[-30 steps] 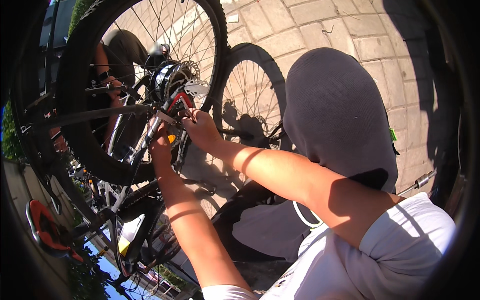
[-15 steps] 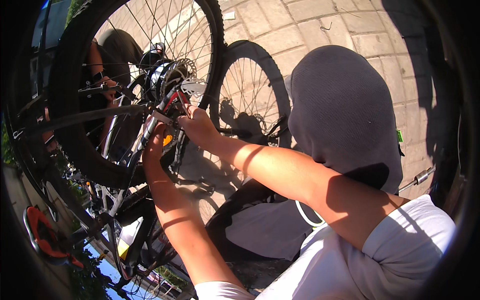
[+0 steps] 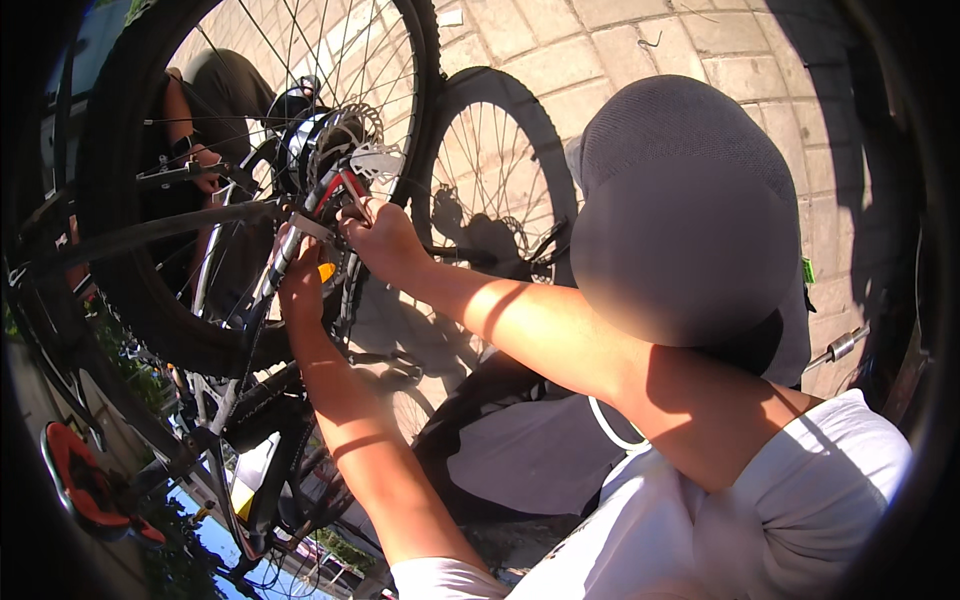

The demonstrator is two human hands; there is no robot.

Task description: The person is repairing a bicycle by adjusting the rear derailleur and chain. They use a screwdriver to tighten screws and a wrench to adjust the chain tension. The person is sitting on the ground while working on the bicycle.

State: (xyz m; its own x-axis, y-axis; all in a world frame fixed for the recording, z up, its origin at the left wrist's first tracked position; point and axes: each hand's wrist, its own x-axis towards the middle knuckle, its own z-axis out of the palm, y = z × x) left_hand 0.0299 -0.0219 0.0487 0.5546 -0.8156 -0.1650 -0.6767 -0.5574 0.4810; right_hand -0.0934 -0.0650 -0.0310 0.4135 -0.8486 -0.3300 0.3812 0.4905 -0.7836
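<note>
While I watched the head view, the wheel filled the upper left, its tyre arcing round the spokes. At its centre sat the hub with a toothed disc. My right hand was curled shut on a red-handled tool just below the disc. My left hand wrapped its fingers round the frame tube just beside it.
</note>
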